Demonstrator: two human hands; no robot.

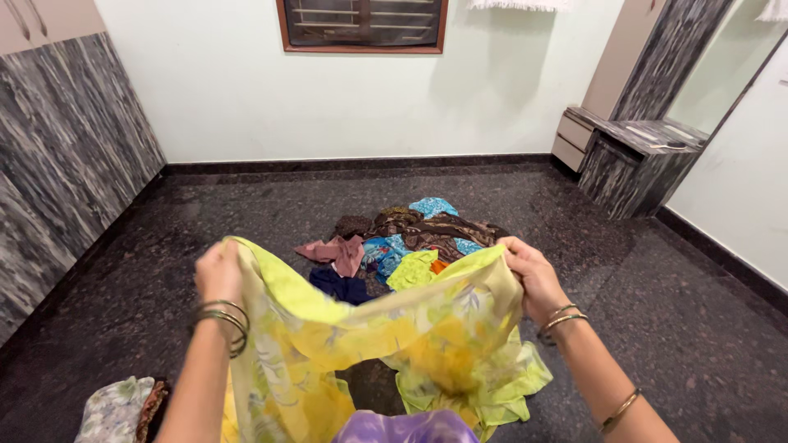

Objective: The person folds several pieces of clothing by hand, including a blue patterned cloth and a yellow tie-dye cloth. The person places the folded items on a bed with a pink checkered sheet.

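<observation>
i have the yellow floral garment (361,344) stretched in front of me, left hand (219,273) at 9 o'clock and right hand (532,279) at 3, each pinching its top edge. to do this well i'd judge the edge wants even tension. the clothes pile (402,242) lies at 12; open dark floor (657,328) runs to 4, the cabinet (632,160) stands at 2.
</observation>
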